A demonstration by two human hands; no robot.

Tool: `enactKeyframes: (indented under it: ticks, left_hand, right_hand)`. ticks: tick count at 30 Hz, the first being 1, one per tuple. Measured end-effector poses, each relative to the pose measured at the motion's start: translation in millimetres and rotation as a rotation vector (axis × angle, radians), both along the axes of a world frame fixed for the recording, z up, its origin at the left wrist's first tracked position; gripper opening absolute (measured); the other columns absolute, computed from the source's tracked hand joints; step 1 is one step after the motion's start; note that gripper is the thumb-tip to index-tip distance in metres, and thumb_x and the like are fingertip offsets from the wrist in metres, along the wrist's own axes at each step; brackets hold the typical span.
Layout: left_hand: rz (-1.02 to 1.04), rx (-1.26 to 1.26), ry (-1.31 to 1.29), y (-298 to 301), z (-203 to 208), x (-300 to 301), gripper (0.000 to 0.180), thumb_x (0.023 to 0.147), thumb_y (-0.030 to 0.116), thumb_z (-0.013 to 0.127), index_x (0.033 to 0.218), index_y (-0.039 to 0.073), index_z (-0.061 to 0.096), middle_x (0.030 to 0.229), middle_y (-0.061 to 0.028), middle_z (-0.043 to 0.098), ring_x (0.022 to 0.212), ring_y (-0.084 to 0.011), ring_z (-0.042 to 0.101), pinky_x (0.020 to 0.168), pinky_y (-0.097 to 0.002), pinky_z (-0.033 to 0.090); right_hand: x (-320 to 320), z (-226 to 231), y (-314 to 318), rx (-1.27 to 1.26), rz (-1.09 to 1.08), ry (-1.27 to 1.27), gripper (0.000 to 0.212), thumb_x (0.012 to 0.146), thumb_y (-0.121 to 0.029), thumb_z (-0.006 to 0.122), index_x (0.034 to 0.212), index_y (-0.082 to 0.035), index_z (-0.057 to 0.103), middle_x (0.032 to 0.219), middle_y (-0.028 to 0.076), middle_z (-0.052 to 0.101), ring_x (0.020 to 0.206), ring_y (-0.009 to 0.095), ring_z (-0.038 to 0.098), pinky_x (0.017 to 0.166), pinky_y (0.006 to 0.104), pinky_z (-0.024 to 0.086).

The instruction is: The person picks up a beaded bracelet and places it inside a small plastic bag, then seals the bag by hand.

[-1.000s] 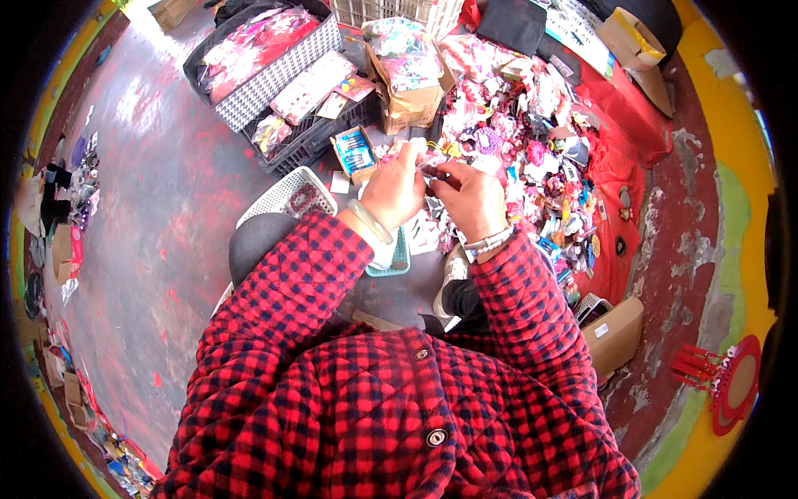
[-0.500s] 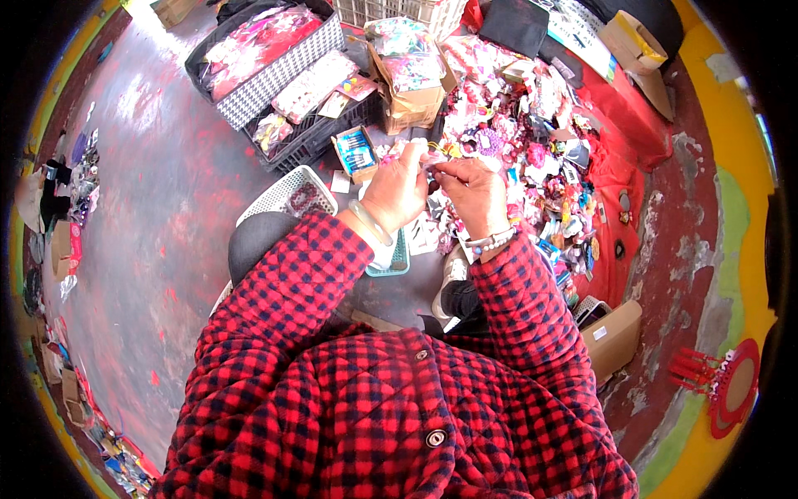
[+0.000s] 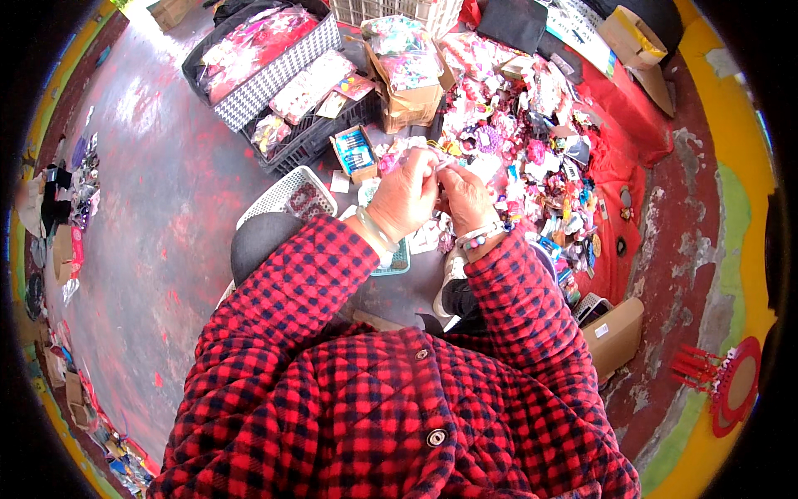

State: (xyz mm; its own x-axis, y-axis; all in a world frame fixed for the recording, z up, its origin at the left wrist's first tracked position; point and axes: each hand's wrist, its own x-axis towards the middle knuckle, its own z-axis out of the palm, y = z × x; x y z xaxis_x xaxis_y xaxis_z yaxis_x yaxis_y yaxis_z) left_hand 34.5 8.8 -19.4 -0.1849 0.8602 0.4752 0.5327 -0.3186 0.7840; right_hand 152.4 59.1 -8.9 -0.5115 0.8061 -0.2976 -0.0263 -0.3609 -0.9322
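Note:
My left hand [image 3: 405,193] and my right hand [image 3: 467,200] meet in front of me, fingertips nearly touching. Both are closed, thumbs and fingers pinched around a small pale thing [image 3: 440,165], too small and too covered to name. Below them, partly hidden by my left wrist, is a teal plastic basket [image 3: 402,260]. Left of my left hand stands a white perforated basket [image 3: 270,198] with dark red pieces in it. Just beyond sits a small carton [image 3: 364,174] of blue packets.
A large heap of hair ornaments and trinkets [image 3: 536,154] spreads over red cloth [image 3: 617,125] at the right. Farther off stand a cardboard box [image 3: 413,110] of plastic bags, a black crate [image 3: 295,150] and a checked bin [image 3: 287,62]. A brown carton [image 3: 615,337] lies by my right elbow.
My hands have come closer together, the left turning inward over the fingertips. The right wrist has shifted slightly left and down. The small pale thing stays between them.

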Motion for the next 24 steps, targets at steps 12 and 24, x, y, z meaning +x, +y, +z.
enactKeyframes:
  ticks: [12, 24]
  left_hand:
    - [-0.357, -0.387, -0.786, 15.1, 42.9, -56.8, 0.02, 0.086, 0.016, 0.058, 0.1, 0.002, 0.052, 0.087, -0.0031, 0.059, 0.077, -0.0131, 0.06, 0.068, -0.0248, 0.05]
    - [-0.55, -0.668, -0.801, 8.8, 42.8, -61.1, 0.022, 0.08, 0.005, 0.061, 0.1, -0.004, 0.057, 0.081, -0.0099, 0.064, 0.07, -0.0132, 0.061, 0.061, -0.0233, 0.048]
  right_hand:
    - [36.9, 44.9, 20.6, -0.233, 0.336, 0.366, 0.037, 0.088, -0.015, 0.05, 0.12, 0.003, 0.046, 0.11, 0.014, 0.058, 0.099, 0.026, 0.059, 0.08, 0.0331, 0.051]
    - [30.1, 39.6, 18.1, -0.083, 0.166, 0.085, 0.023, 0.079, -0.002, 0.06, 0.101, 0.006, 0.06, 0.089, 0.013, 0.065, 0.078, 0.02, 0.064, 0.071, 0.0289, 0.052]
